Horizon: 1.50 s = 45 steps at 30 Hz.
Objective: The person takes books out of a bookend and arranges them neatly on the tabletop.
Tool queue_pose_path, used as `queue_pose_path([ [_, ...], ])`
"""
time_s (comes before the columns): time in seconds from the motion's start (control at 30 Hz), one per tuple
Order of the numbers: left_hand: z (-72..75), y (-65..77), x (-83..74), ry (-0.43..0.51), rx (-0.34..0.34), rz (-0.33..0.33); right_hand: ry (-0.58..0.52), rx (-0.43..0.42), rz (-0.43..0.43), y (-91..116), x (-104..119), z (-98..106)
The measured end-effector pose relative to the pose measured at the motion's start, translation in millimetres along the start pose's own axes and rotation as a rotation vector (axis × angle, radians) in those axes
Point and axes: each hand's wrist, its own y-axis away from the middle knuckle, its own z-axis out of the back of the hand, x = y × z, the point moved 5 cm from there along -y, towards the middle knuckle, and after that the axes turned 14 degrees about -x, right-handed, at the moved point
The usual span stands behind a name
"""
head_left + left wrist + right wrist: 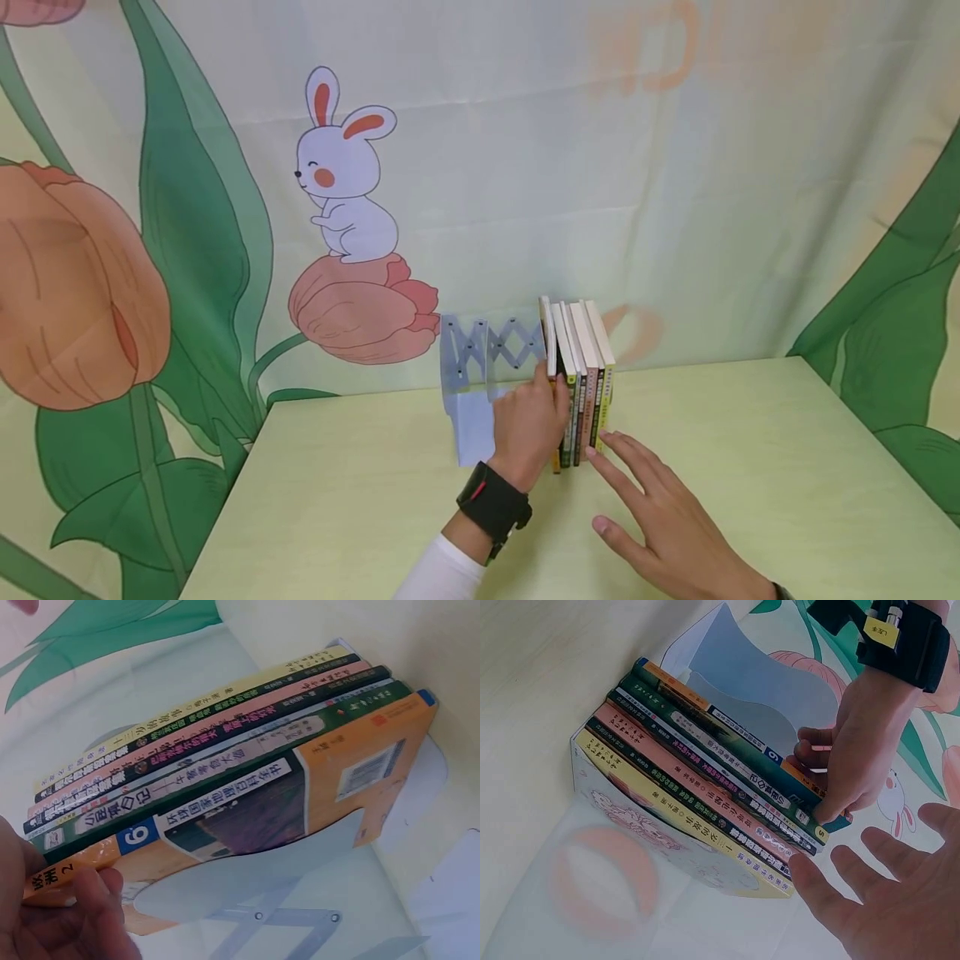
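Several books (587, 408) stand upright side by side in the right part of a light-blue expandable book rack (472, 429). At the row's left end is an orange-spined book (337, 769) with a dark picture on its cover. My left hand (528, 425) pinches this book near its top, thumb by the spine and fingers curled against the cover. Beside it is a green-spined book (720, 739). A yellow-spined book (679, 814) ends the row on the right. My right hand (667, 517), fingers spread, hovers close to that end; whether a fingertip touches it I cannot tell.
The rack's criss-cross metal back (515, 342) and left end plate (450, 367) stand left of the books. Behind the pale green table (337, 500) hangs a printed cloth (487, 183) with a rabbit and tulips.
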Motion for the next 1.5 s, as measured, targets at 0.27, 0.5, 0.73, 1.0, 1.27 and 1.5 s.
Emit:
queue_pose_path([
  [0.27,0.8,-1.0,-4.7,-0.054,-0.012,-0.031,0.005,0.023,-0.010,1.1,-0.2,0.4],
  [0.5,2.9,-3.3,-6.1,-0.029,-0.028,-0.019,0.007,0.029,-0.020,0.9,-2.0,2.3],
  [0.73,7.9,-7.0,-8.1,-0.024,-0.060,-0.022,0.010,0.031,-0.022,0.2,-1.6,5.0],
  [1.0,16.3,-14.8,-11.0,0.003,-0.102,-0.043,0.009,0.008,0.018,-1.5,0.3,7.3],
  [1.27,22.6,-22.1,-12.7,0.022,-0.101,-0.034,-0.013,-0.031,0.077,-3.4,4.0,8.7],
  [1.5,28.8,-28.1,-14.1,0.045,-0.098,-0.023,-0.020,-0.036,0.076,-3.2,4.7,9.3],
])
